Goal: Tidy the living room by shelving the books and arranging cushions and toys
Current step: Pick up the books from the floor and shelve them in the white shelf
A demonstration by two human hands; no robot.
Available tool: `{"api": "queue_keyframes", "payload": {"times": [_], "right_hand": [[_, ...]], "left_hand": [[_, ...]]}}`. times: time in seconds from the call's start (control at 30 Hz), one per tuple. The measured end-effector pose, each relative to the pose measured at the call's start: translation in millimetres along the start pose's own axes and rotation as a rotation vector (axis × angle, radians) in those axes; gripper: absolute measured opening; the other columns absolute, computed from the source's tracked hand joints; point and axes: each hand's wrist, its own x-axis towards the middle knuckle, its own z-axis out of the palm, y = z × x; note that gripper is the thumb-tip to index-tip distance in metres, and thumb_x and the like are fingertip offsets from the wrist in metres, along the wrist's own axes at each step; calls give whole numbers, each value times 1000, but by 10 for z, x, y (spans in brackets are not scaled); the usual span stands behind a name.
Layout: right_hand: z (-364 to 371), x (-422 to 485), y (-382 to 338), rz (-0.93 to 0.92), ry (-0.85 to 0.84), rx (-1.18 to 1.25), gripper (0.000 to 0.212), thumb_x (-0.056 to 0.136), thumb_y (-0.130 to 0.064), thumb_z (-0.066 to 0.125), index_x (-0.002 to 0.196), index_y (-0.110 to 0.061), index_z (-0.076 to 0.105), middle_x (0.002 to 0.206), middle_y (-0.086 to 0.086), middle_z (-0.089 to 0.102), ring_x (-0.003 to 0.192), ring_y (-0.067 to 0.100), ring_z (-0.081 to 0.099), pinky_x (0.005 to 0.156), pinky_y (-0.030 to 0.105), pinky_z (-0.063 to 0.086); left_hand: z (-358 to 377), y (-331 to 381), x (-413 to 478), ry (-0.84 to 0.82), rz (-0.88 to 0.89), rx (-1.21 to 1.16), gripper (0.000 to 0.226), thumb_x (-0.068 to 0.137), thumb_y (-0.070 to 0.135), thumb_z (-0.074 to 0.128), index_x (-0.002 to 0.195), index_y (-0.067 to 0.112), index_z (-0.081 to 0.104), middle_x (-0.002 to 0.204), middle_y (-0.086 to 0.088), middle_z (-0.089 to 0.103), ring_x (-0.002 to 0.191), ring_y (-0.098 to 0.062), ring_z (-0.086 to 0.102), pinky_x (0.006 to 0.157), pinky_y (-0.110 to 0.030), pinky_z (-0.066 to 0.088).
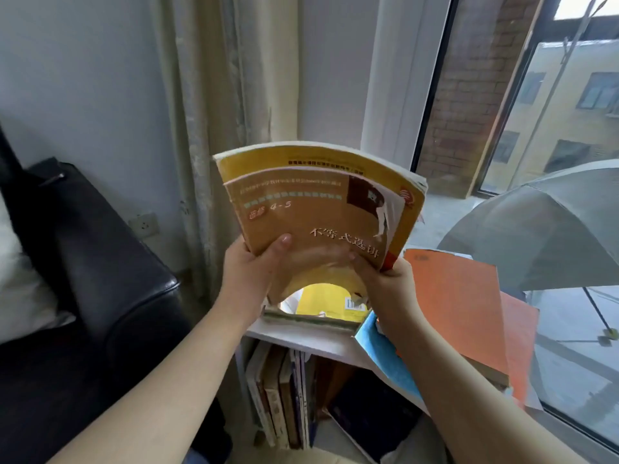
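I hold up a small stack of thin paperback books, a brown-orange one (311, 216) in front of a yellow one (301, 159), above a low white shelf (301, 339). My left hand (254, 266) grips the stack's lower left corner, thumb on the front cover. My right hand (385, 279) grips its lower right corner. Under my hands a yellow book (328, 301) lies flat on the shelf top. Orange books (459, 296) and a blue one (385, 356) lie on the shelf's right side. Several books (284, 396) stand upright in the compartment below.
A black leather sofa (100, 262) with a white cushion (20, 272) stands at the left. Beige curtains (217, 95) hang behind the shelf. An open grey umbrella (552, 229) sits by the window at the right. A wall socket (144, 225) lies near the sofa.
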Motion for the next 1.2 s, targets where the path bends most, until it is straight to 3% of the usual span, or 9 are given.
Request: {"api": "queue_keyframes", "payload": {"times": [0.13, 0.23, 0.37, 0.6, 0.73, 0.83, 0.97, 1.1, 1.2], "right_hand": [[-29, -153, 189, 226, -49, -29, 35, 89, 4, 52, 73, -25, 63, 77, -3, 64, 74, 15, 58, 59, 13, 49], [-68, -240, 239, 237, -71, -51, 32, 85, 4, 59, 70, -23, 68, 79, -2, 70, 85, 27, 64, 75, 34, 54], [-119, -488, 295, 51, -130, -358, 5, 77, 1, 67, 75, -3, 68, 82, 23, 68, 86, 44, 62, 77, 55, 51], [-29, -1062, 479, -384, -367, -566, 32, 73, -8, 65, 98, -24, 56, 95, 0, 64, 81, 17, 59, 63, 29, 48], [-137, -1296, 750, -106, -361, -440, 18, 81, -19, 67, 91, -33, 64, 90, -8, 68, 87, 10, 63, 76, 35, 53], [-375, -1428, 1057, 169, -428, -493, 33, 85, -16, 63, 69, -45, 64, 74, -8, 70, 70, 8, 67, 64, 37, 57], [-612, -1595, 1424, 506, -402, -595, 26, 86, -16, 64, 64, -29, 64, 68, 3, 70, 61, 18, 66, 65, 46, 56], [-782, -1705, 1722, 747, -430, -571, 13, 87, -13, 62, 74, -13, 66, 69, 3, 70, 60, 18, 64, 65, 32, 57], [-868, -1772, 1912, 932, -455, -527, 8, 88, -4, 57, 93, -10, 59, 74, -2, 60, 68, 14, 58, 60, 21, 49]], "left_hand": [[-125, -342, -105, -77, -181, 338, 19, 90, 18, 60, 109, 18, 62, 98, 5, 67, 96, -19, 63, 84, -29, 50], [-256, -461, -214, -76, -157, 358, 14, 90, 16, 61, 104, 16, 64, 94, 2, 68, 96, -21, 65, 86, -33, 52], [-477, -556, -435, -33, -60, 458, 13, 87, 14, 64, 98, 11, 69, 90, 4, 69, 88, -17, 65, 83, -32, 51], [-917, -719, -872, -74, 54, 500, 25, 85, 2, 60, 76, 25, 64, 69, 29, 67, 72, 10, 64, 66, -6, 48], [-1068, -790, -990, -226, -24, 633, 32, 81, 7, 68, 70, 37, 65, 69, 30, 67, 71, 11, 63, 66, -6, 47], [-1161, -928, -1069, -508, -248, 853, 23, 75, 37, 72, 54, 39, 65, 62, 21, 65, 63, 2, 62, 60, -19, 48], [-1110, -1248, -1195, -906, -452, 1111, 31, 78, 39, 60, 88, 12, 70, 91, 2, 69, 88, -18, 64, 80, -33, 51], [-905, -1607, -1347, -967, -730, 1179, 35, 89, 30, 60, 122, 17, 58, 115, 0, 60, 107, -17, 57, 91, -25, 45], [-790, -1960, -1465, -967, -874, 1159, 23, 87, 29, 57, 107, 18, 62, 103, -3, 62, 94, -19, 59, 76, -23, 46]]}}
